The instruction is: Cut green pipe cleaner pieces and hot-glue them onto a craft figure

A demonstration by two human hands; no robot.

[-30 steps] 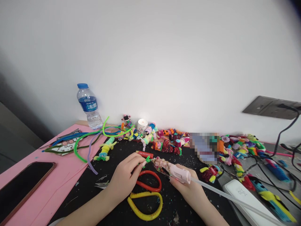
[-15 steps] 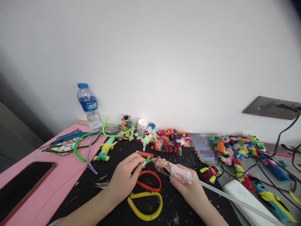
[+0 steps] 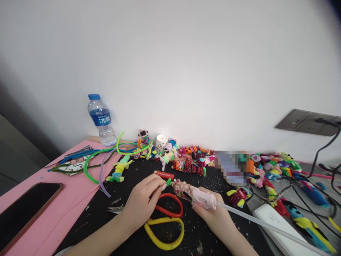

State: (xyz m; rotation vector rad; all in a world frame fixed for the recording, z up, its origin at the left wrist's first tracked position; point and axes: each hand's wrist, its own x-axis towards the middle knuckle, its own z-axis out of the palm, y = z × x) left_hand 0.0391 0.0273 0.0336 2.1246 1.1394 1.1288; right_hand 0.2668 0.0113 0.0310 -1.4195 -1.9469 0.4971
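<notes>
Between the thumb and fingers of my left hand (image 3: 145,195) is pinched a small piece of green pipe cleaner (image 3: 168,182). My right hand (image 3: 213,213) is wrapped round a pale pink hot glue gun (image 3: 204,198), its front crusted with colourful bits. The gun's nozzle points left, close to the green piece; whether they touch I cannot tell. A long translucent glue stick (image 3: 253,221) runs out of its back. Scissors with red and yellow handles (image 3: 164,245) lie under and beside my left hand, which covers their middle.
Pipe-cleaner figures (image 3: 190,167) line the wall, with one yellow-green figure (image 3: 120,170) at left. Loose pipe cleaners (image 3: 89,167), a water bottle (image 3: 100,119) and a phone (image 3: 29,213) are on the left. A white power bank (image 3: 282,227) and cables (image 3: 306,199) lie right.
The glue gun has shifted slightly left and its nozzle is nearer my left fingertips. The green piece sits a little differently in the pinch, with less of it showing.
</notes>
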